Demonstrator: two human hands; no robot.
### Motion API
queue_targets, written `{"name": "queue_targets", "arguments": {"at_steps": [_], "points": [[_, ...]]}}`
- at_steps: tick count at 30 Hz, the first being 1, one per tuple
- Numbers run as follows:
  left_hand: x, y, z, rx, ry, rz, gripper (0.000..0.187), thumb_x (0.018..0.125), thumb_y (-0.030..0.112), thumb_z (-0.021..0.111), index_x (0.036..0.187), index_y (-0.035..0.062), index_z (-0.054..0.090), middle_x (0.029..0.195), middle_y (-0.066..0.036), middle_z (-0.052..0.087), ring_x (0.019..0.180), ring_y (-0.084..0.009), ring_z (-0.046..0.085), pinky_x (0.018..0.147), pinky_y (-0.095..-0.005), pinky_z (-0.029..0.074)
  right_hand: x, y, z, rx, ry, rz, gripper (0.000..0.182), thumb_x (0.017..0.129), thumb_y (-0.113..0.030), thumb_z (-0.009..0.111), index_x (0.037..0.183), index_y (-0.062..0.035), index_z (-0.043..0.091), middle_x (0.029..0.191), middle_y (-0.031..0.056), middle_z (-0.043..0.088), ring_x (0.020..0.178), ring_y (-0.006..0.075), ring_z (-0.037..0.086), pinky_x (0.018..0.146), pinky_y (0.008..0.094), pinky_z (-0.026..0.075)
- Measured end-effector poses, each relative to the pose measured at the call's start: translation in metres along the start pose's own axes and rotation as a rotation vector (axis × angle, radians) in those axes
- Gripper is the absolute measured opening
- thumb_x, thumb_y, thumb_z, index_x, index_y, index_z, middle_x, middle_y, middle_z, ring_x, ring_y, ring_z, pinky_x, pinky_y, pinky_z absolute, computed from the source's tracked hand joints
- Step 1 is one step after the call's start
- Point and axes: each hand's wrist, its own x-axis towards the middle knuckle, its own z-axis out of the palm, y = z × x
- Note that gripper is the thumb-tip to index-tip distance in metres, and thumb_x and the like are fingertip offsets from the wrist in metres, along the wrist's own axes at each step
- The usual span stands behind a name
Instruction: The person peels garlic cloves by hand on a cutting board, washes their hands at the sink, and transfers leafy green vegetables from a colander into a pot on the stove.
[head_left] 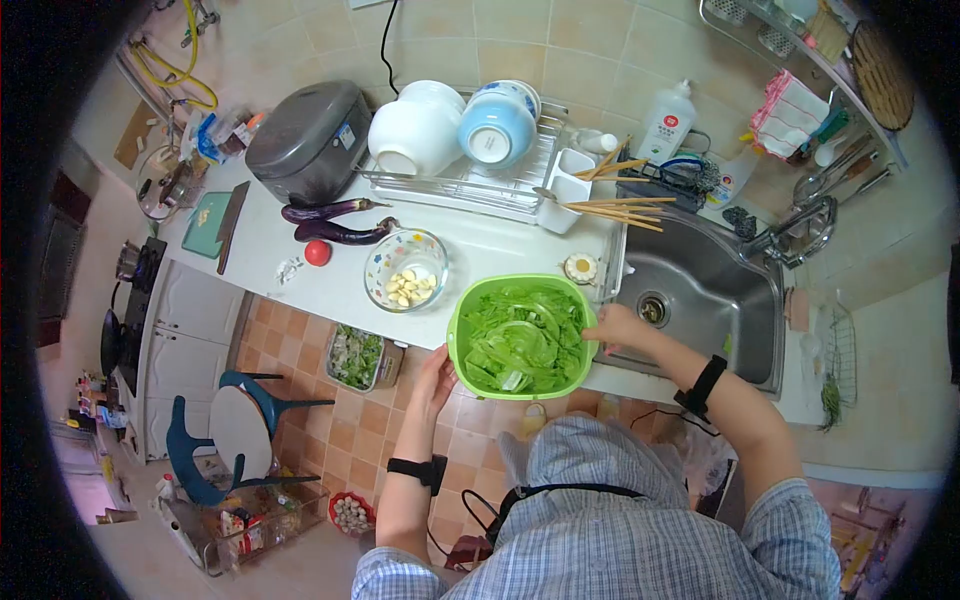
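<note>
A light green plastic basin point(456, 335) full of leafy lettuce point(525, 340) is at the counter's front edge, left of the sink. My left hand point(433, 382) holds the basin's left side, low on the rim, with the fingers partly hidden behind it. At the opposite side, my right hand point(618, 328) grips the right rim, thumb and fingers closed about it. Just left of the basin stands a clear patterned glass bowl point(378, 290) with peeled garlic cloves point(410, 288) in it.
To the right is a steel sink point(740, 320) with a faucet point(800, 235). Behind stand a dish rack point(470, 195) with bowls and a grey rice cooker point(310, 140). Eggplants point(345, 232), a tomato point(317, 252) and a knife point(232, 225) lie leftward. A bin point(385, 368) stands below the counter.
</note>
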Motion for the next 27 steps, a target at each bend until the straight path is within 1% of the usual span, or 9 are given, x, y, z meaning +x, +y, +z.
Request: {"name": "queue_targets", "arguments": {"at_steps": [3, 5, 7, 9, 11, 14, 16, 21, 27], "points": [[-0.002, -0.002, -0.003, -0.049, 0.051, 0.015, 0.021, 0.087, 0.019, 0.044, 0.097, 0.0017, 0.050, 0.083, -0.002, 0.056, 0.071, -0.0083, 0.053, 0.061, -0.0194, 0.045, -0.005, -0.009, -0.003, -0.055, 0.048, -0.063, 0.035, 0.062, -0.031, 0.065, 0.062, 0.0014, 0.054, 0.055, 0.0121, 0.056, 0.045, 0.0205, 0.057, 0.044, 0.0315, 0.046], [0.006, -0.010, -0.023, -0.097, -0.054, 0.032, 0.023, 0.087, 0.017, 0.043, 0.104, 0.0018, 0.048, 0.092, -0.005, 0.056, 0.080, -0.0116, 0.055, 0.070, -0.0243, 0.048, -0.011, -0.016, -0.002, -0.091, 0.040, -0.078, 0.032, 0.062, -0.028, 0.065, 0.061, -0.0006, 0.050, 0.059, 0.0130, 0.055, 0.049, 0.0220, 0.058, 0.044, 0.0330, 0.046], [0.007, -0.017, -0.034, -0.130, -0.100, 0.047, 0.024, 0.087, 0.018, 0.043, 0.105, 0.0017, 0.048, 0.095, -0.005, 0.056, 0.084, -0.0125, 0.055, 0.072, -0.0253, 0.048, -0.024, -0.023, 0.004, -0.345, 0.364, -0.321, 0.036, 0.060, -0.033, 0.064, 0.070, 0.0007, 0.058, 0.065, 0.0172, 0.059, 0.060, 0.0289, 0.059, 0.057, 0.0368, 0.048], [0.003, -0.020, -0.034, -0.162, -0.146, 0.059, 0.025, 0.087, 0.018, 0.044, 0.106, 0.0016, 0.047, 0.098, -0.006, 0.056, 0.087, -0.0135, 0.054, 0.074, -0.0263, 0.048, -0.030, -0.030, 0.001, -0.354, 0.364, -0.319, 0.035, 0.060, -0.033, 0.064, 0.072, -0.0002, 0.058, 0.068, 0.0174, 0.058, 0.063, 0.0306, 0.058, 0.059, 0.0375, 0.047], [-0.008, -0.016, -0.012, -0.189, -0.005, 0.045, 0.019, 0.087, 0.017, 0.044, 0.096, 0.0018, 0.050, 0.077, -0.001, 0.053, 0.066, -0.0077, 0.048, 0.059, -0.0215, 0.043, -0.031, -0.028, -0.001, -0.360, 0.368, -0.313, 0.035, 0.060, -0.032, 0.064, 0.074, -0.0012, 0.058, 0.070, 0.0175, 0.058, 0.067, 0.0323, 0.057, 0.061, 0.0383, 0.047], [-0.006, -0.015, -0.009, -0.209, -0.050, 0.042, 0.018, 0.087, 0.019, 0.043, 0.094, 0.0032, 0.050, 0.073, 0.001, 0.050, 0.061, -0.0071, 0.044, 0.059, -0.0215, 0.041, -0.027, -0.025, -0.006, -0.361, 0.389, -0.378, 0.035, 0.060, -0.031, 0.064, 0.077, -0.0013, 0.058, 0.071, 0.0172, 0.059, 0.060, 0.0291, 0.058, 0.059, 0.0374, 0.047], [-0.009, -0.010, 0.005, -0.220, 0.008, 0.022, 0.019, 0.087, 0.021, 0.043, 0.092, 0.0040, 0.050, 0.072, 0.001, 0.050, 0.061, -0.0070, 0.044, 0.058, -0.0212, 0.041, -0.029, -0.032, -0.015, -0.065, 0.125, -0.190, 0.033, 0.063, -0.025, 0.063, 0.083, 0.0002, 0.058, 0.071, 0.0155, 0.060, 0.052, 0.0233, 0.059, 0.051, 0.0339, 0.047], [-0.007, -0.008, -0.004, -0.295, -0.049, -0.027, 0.023, 0.088, 0.026, 0.042, 0.089, 0.0048, 0.050, 0.072, 0.000, 0.053, 0.061, -0.0078, 0.047, 0.060, -0.0205, 0.041, -0.038, -0.033, -0.009, 0.193, 0.108, -0.175, 0.025, 0.069, -0.014, 0.060, 0.087, 0.0026, 0.058, 0.071, 0.0116, 0.061, 0.049, 0.0170, 0.058, 0.045, 0.0278, 0.048], [-0.005, 0.003, 0.003, -0.001, 0.045, -0.042, 0.034, 0.083, 0.038, 0.047, 0.087, 0.0041, 0.051, 0.074, -0.001, 0.056, 0.068, -0.0097, 0.053, 0.063, -0.0234, 0.043, -0.067, -0.014, -0.030, 0.390, 0.115, -0.184, 0.024, 0.071, -0.012, 0.059, 0.090, 0.0028, 0.059, 0.073, 0.0102, 0.061, 0.053, 0.0125, 0.057, 0.045, 0.0254, 0.048]]}}
